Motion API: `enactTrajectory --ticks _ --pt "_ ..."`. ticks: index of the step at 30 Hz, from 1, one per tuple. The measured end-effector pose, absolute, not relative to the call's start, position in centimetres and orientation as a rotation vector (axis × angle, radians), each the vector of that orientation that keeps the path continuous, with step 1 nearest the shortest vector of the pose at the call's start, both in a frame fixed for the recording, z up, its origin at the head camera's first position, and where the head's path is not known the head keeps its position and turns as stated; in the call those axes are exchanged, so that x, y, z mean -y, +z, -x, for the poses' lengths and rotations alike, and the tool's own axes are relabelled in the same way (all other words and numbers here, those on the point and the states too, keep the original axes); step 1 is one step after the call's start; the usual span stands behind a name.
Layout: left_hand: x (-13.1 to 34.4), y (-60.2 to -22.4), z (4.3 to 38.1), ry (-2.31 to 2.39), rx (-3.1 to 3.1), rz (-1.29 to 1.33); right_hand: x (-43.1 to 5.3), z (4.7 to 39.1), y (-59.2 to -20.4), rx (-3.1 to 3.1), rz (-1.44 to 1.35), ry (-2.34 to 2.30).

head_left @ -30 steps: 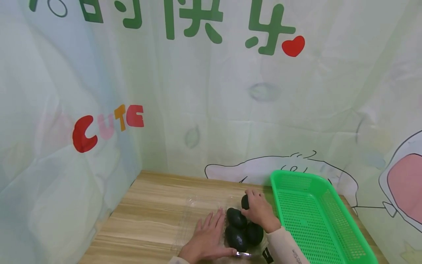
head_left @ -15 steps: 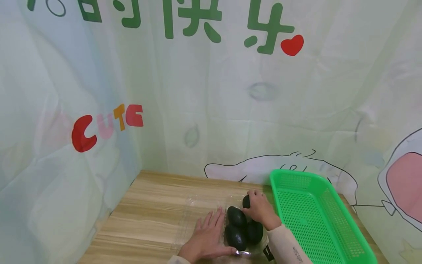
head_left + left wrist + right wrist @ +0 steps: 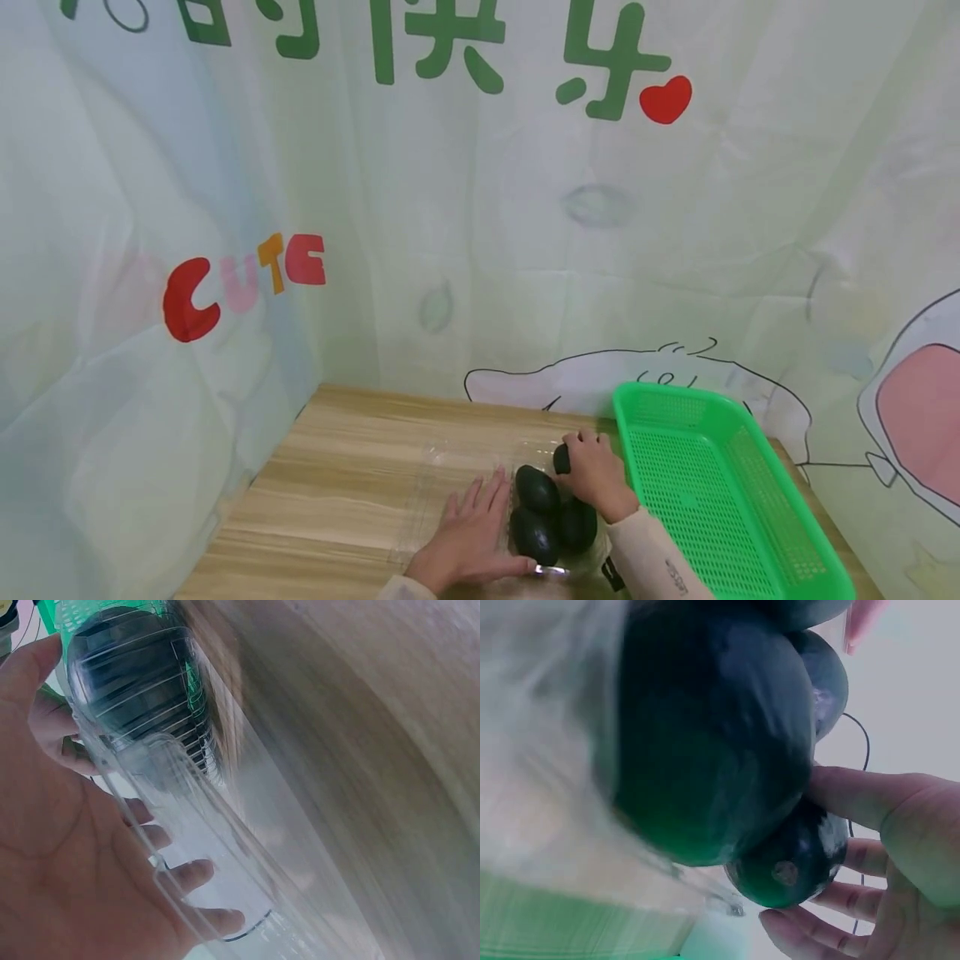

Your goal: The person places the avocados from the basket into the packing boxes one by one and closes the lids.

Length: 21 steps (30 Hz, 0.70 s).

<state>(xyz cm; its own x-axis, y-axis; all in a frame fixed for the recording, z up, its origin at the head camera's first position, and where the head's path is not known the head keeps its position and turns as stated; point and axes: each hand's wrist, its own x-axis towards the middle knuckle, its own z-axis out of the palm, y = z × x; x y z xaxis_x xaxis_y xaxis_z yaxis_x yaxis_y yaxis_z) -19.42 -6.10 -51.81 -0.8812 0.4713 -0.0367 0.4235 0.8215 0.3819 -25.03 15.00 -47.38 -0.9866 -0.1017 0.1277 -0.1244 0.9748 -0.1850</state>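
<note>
Several dark avocados lie in a clear plastic clamshell box (image 3: pixel 517 446), its lid folded out to the left on the wooden table. One avocado (image 3: pixel 534 536) is at the front left of the box. My left hand (image 3: pixel 470 533) rests with straight, spread fingers along the box's left edge, its thumb by the front rim. At the far right corner, my right hand (image 3: pixel 595 473) grips another avocado (image 3: pixel 799 855), thumb on one side and fingers on the other. That avocado is mostly covered by the hand in the head view. A nearer avocado (image 3: pixel 712 735) fills the right wrist view.
A green perforated plastic basket (image 3: pixel 690 500) stands on the wooden table (image 3: pixel 337 475), right beside my right forearm. Behind the table hangs a printed cloth backdrop (image 3: pixel 510 250), with another cloth side at the left.
Both hands stay nearly in place. My right hand, with the avocado, shifts very slightly to the right. The whole head view drifts up a little.
</note>
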Motion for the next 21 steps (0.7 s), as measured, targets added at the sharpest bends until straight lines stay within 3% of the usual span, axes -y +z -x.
enactTrajectory --ticks 21 --pt "6.0 -52.0 19.8 0.654 -2.828 -0.707 -16.5 23.9 -47.1 2.957 -0.258 0.318"
